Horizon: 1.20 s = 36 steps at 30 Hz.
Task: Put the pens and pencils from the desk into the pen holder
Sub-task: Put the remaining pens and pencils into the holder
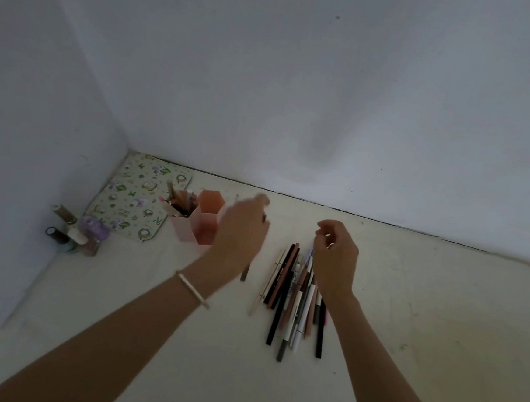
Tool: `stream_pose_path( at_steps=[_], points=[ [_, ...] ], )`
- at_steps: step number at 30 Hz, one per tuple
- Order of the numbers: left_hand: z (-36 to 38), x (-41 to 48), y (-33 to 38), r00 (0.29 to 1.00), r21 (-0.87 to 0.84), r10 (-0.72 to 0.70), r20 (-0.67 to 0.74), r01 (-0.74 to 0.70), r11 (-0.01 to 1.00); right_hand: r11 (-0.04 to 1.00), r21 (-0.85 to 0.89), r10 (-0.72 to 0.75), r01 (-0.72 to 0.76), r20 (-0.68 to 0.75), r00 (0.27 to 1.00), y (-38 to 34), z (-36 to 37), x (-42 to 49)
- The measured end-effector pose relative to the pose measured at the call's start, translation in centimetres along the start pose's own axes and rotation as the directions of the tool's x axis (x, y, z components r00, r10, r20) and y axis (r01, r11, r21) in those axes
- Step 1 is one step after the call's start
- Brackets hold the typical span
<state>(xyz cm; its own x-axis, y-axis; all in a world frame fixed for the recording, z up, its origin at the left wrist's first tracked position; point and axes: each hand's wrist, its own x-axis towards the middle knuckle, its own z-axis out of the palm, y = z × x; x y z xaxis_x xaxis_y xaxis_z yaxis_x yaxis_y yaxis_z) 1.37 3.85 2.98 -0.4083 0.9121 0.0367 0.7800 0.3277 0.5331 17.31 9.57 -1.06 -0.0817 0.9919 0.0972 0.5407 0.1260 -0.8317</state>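
A pile of several pens and pencils [291, 293] lies on the pale desk [422, 324], mostly black, brown and white. The pink pen holder [192, 226], made of hexagonal tubes, stands to the left of the pile, and its left tube holds several pens. My left hand [242, 230] is blurred, just right of the holder, and is closed around a thin pen [245, 273] whose ends stick out above and below the fist. My right hand [335, 260] hovers over the pile's upper right with its fingers loosely curled. I see nothing held in it.
A flower-patterned mat [131, 196] lies in the back left corner behind the holder. Several small bottles [71, 231] stand against the left wall. White walls close the desk at the left and back.
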Motion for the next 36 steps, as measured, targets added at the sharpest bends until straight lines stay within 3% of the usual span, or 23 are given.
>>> stream_pose_path(
  at_steps=[3, 5, 7, 10, 19, 22, 25, 28, 31, 33, 36],
  points=[
    [-5.5, 0.8, -0.4, 0.963, -0.268, -0.021, -0.268, -0.053, 0.962, 0.972, -0.231, 0.094, -0.043, 0.218, 0.971, 0.3, 2.4, -0.4],
    [-7.5, 0.8, -0.8, 0.942, -0.343, -0.055, -0.332, -0.066, 0.937, 0.917, -0.398, 0.135, 0.029, 0.378, 0.916, 0.3, 4.5, -1.2],
    [-8.4, 0.6, -1.5, 0.933, -0.37, -0.082, -0.351, -0.058, 0.927, 0.796, -0.581, 0.159, 0.171, 0.472, 0.867, 0.2, 6.5, -1.9],
    [-9.0, 0.3, -2.8, 0.924, -0.405, -0.131, -0.36, -0.028, 0.914, 0.62, -0.733, 0.148, 0.28, 0.46, 0.876, -0.3, 8.2, -2.4],
    [-10.0, 0.3, -5.1, 0.902, -0.493, -0.214, -0.374, 0.002, 0.87, 0.542, -0.815, 0.203, 0.205, 0.363, 0.909, 0.1, 9.6, -3.3],
    [-10.1, 0.1, -5.2, 0.906, -0.506, -0.212, -0.365, -0.002, 0.863, 0.622, -0.75, 0.164, 0.225, 0.405, 0.899, -0.1, 9.5, -3.8],
    [-11.3, 0.1, -5.5, 0.874, -0.523, -0.228, -0.429, -0.035, 0.852, 0.801, -0.588, 0.153, 0.114, 0.384, 0.91, -1.7, 8.9, -3.1],
    [-13.3, 0.4, -6.7, 0.751, -0.532, -0.28, -0.598, -0.11, 0.84, 0.928, -0.373, 0.09, -0.002, 0.221, 0.971, -4.9, 7.3, -0.7],
    [-13.9, 0.6, -8.3, 0.677, -0.495, -0.286, -0.678, -0.133, 0.859, 0.983, -0.173, -0.06, 0.066, 0.039, 0.997, -8.4, 5.8, 1.6],
    [-12.8, 0.5, -9.2, 0.702, -0.468, -0.263, -0.662, -0.114, 0.876, 0.987, -0.029, -0.162, 0.161, -0.047, 0.986, -10.4, 5.2, 2.0],
    [-9.6, 0.1, -10.4, 0.811, -0.371, -0.171, -0.559, -0.059, 0.927, 0.943, 0.203, -0.242, 0.262, -0.12, 0.963, -12.7, 5.3, 1.4]
  ],
)
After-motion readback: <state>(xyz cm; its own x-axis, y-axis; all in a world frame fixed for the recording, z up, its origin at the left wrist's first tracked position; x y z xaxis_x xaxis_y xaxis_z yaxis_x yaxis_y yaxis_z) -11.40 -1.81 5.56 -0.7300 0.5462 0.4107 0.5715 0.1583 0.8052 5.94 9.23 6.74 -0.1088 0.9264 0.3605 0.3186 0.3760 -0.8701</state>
